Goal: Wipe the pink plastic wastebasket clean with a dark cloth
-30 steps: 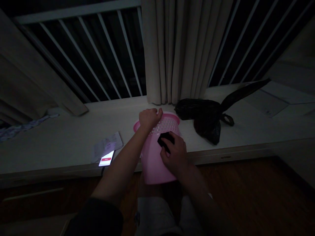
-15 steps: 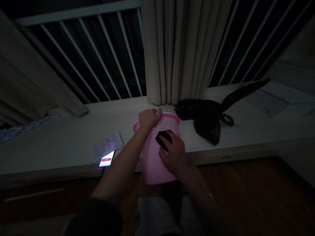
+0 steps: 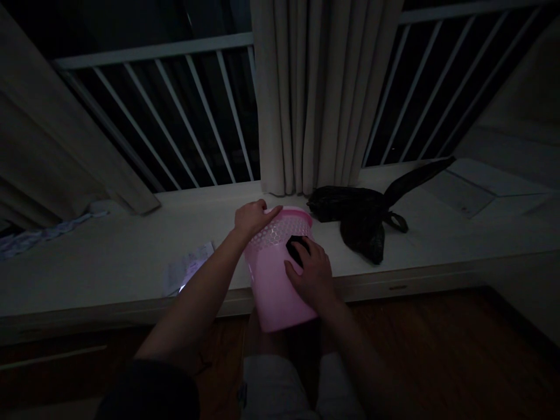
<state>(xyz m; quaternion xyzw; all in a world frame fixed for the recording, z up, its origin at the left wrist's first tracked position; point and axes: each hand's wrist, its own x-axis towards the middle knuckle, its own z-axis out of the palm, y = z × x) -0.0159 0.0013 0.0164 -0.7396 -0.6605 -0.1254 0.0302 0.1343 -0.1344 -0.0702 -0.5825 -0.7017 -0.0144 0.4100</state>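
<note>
A pink plastic waste bin [image 3: 275, 280] with a perforated upper band stands between my knees, in front of the low window ledge. My left hand [image 3: 251, 217] grips its far left rim, fingers curled over the edge. My right hand [image 3: 311, 274] presses against the bin's right side and holds a small black object [image 3: 297, 248], perhaps a folded bag, against the perforated band.
A crumpled black plastic bag [image 3: 361, 213] lies on the white ledge [image 3: 109, 262] to the right. Papers [image 3: 189, 266] and a lit phone [image 3: 181, 288], mostly hidden by my left arm, lie at the left. Beige curtains [image 3: 324, 93] and window bars stand behind. Below is a dark wooden floor.
The view has tilted slightly up. My left hand has slid a little left along the rim, and my forearm now hides most of the phone. My right hand stays on the bin's side.
</note>
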